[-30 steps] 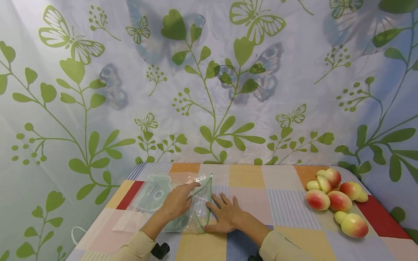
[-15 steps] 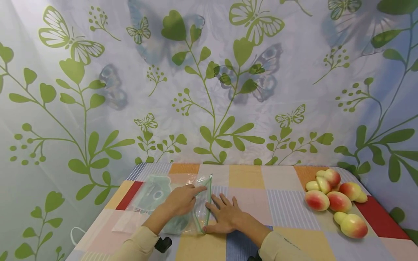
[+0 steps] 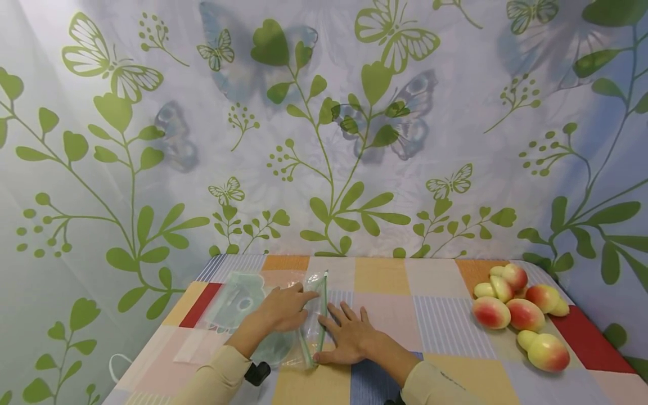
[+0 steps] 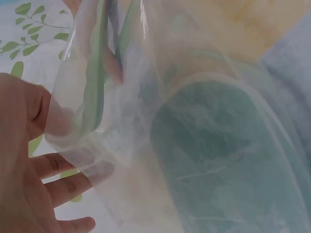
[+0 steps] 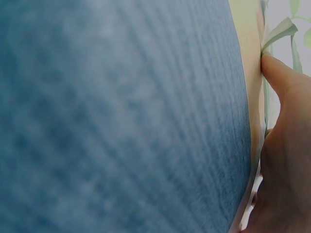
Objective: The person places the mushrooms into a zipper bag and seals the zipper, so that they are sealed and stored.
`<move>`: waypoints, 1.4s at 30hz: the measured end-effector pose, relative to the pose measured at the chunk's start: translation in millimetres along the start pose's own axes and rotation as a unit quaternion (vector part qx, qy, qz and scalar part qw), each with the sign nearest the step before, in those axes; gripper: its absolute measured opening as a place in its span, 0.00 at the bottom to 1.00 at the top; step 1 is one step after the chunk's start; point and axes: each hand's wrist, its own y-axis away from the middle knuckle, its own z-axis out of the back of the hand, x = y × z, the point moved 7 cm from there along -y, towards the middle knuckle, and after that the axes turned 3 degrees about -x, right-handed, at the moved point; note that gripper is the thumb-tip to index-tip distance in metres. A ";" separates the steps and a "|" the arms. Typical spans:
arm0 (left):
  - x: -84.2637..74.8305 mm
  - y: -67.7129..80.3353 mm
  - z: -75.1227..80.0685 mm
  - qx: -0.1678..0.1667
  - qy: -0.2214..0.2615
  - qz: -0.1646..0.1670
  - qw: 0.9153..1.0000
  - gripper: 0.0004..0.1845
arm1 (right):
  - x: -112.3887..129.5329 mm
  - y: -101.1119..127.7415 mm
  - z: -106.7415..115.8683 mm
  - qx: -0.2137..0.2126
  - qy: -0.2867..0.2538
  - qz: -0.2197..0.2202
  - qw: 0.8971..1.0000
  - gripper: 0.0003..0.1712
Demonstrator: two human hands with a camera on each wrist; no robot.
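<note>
A clear zip bag point(image 3: 274, 351) with a pale green animal-like print and green strips at its mouth lies flat on the patchwork cloth, its mouth to the right. My left hand point(image 3: 284, 307) pinches its upper layer near the mouth, index finger pointing right. In the left wrist view that film point(image 4: 209, 145) is raised, crossing in front of some left fingers point(image 4: 68, 188). My right hand point(image 3: 354, 337) lies palm down with fingers spread, touching the bag's right edge. In the right wrist view its thumb point(image 5: 278, 73) meets a green strip point(image 5: 281, 34).
Several red-and-yellow fruit-like pieces point(image 3: 526, 314), some round and some gourd-shaped, are grouped at the table's right side. A leaf-and-butterfly curtain point(image 3: 324, 140) hangs behind the table. A white cord point(image 3: 112, 365) curves out beside the left edge.
The left hand has shifted slightly right. The green strip of the upper layer, earlier pulled away to the left, now lies closer to the right edge. The right hand stays put.
</note>
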 end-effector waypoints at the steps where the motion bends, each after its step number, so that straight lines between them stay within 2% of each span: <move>1: 0.2 0.7 0.7 -0.001 -0.002 0.000 1.000 0.25 | -0.1 0.1 0.3 0.000 0.001 0.000 1.000 0.61; 10: 4.5 5.2 3.9 -0.027 -0.002 -0.007 1.000 0.31 | -1.4 -1.2 -1.4 0.004 0.003 -0.003 1.000 0.61; 14: 5.0 6.9 4.9 -0.044 -0.007 -0.009 0.999 0.33 | 2.8 3.5 4.9 0.009 -0.002 -0.005 1.000 0.59; 24: 4.0 7.2 0.9 -0.077 -0.027 0.002 0.997 0.37 | 4.1 4.7 5.9 0.014 0.001 -0.001 1.000 0.59; 28: 1.9 6.4 0.6 -0.104 -0.059 0.000 0.993 0.39 | 0.9 2.3 1.9 0.009 0.003 0.000 1.000 0.61; 33: -0.7 8.0 3.7 -0.132 -0.090 0.008 0.987 0.37 | 2.0 2.7 4.0 0.007 -0.003 0.000 1.000 0.61; 36: -2.2 9.0 6.5 -0.138 -0.083 0.010 0.987 0.32 | 3.7 4.1 7.0 0.013 -0.003 -0.001 1.000 0.60; 42: -4.9 11.0 14.1 -0.153 -0.069 -0.010 0.986 0.26 | 7.1 7.7 13.7 0.009 0.004 -0.005 1.000 0.57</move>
